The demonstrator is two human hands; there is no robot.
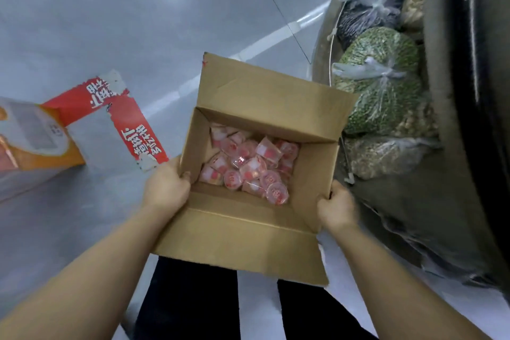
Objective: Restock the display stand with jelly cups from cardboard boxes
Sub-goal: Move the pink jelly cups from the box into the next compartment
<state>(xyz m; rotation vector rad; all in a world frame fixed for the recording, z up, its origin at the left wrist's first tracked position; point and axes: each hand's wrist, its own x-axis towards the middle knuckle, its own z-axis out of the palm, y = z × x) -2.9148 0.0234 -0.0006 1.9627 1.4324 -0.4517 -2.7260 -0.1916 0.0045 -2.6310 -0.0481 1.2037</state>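
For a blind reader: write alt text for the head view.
Both hands, left hand and right hand, grip an open cardboard box partly filled with red-and-white jelly cups. Bagged dried goods sit at right.

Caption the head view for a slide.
Both hands hold an open cardboard box of jelly cups.
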